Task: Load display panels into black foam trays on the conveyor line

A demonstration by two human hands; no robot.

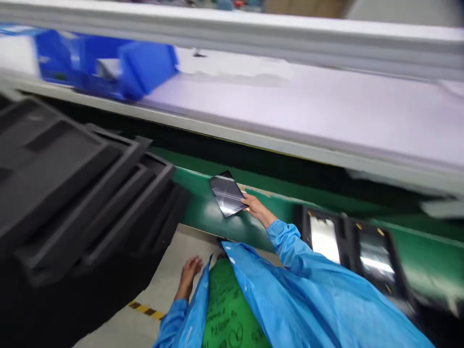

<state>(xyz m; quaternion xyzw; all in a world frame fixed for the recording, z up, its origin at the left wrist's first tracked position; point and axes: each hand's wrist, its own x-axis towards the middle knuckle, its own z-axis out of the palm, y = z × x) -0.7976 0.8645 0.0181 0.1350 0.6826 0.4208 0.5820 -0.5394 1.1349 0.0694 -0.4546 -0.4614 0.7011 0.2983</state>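
A dark glossy panel (226, 194), shiny like a tablet screen, sits tilted at the near edge of a green belt (206, 212), overlapping that edge, with a pale glare across its face. The right hand (256, 210) is clamped on the panel's lower right edge, its fingertips (246, 203) pressed to the rim and the rest of the hand angled back toward the body. A blue sleeve (282, 241) runs from that wrist into a blue smock (290, 295).

The left hand (189, 275) is lower down and well apart from the panel, out over the floor (170, 285). Its fingers are loosely spread and slightly curled, and it holds nothing. A green sheet (228, 309) with dark handwriting shows between the smock's flaps.

Further along the belt, right of the right hand, two black trays (322, 237) lie side by side, each with a shiny panel (373, 258) seated in it. To the left, a stack of black foam trays (83, 183) rises close to the belt and fills that side of the view.

Beyond the belt is a long pale desk (308, 101) with a grey metal rail (232, 34) behind it. Blurred blue bins (108, 67) stand at its far left. Yellow and black tape (145, 310) marks the floor.
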